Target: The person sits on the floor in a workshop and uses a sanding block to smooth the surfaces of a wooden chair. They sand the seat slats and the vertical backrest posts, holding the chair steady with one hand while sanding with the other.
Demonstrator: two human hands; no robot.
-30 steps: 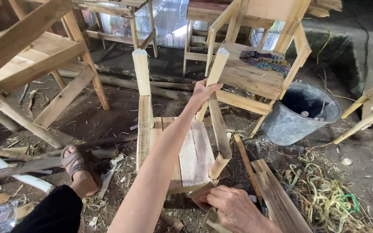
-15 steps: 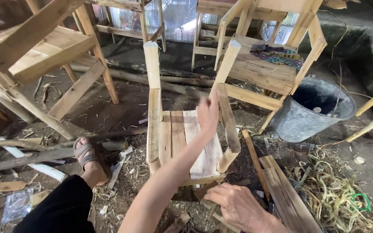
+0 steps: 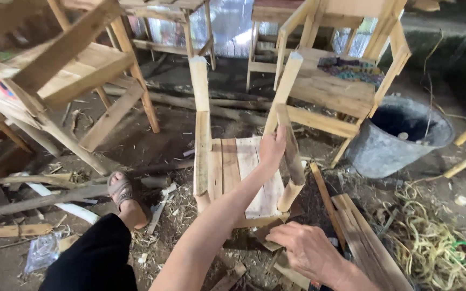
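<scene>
Fingers of your left hand (image 3: 272, 148) grasp the leg (image 3: 292, 153) of the small chair (image 3: 238, 172) lying on the ground; right hand (image 3: 306, 250) rests loosely at its lower edge. Hold the leg firmly, keep the chair steady.

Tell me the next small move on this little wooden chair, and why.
Probably press the short loose leg firmly into place. The left hand grips the chair at its right rail beside that leg, which stands tilted, not matching the upright post on the other side. The right hand rests at the near end of the seat, so it looks placed to steady the frame.
</scene>
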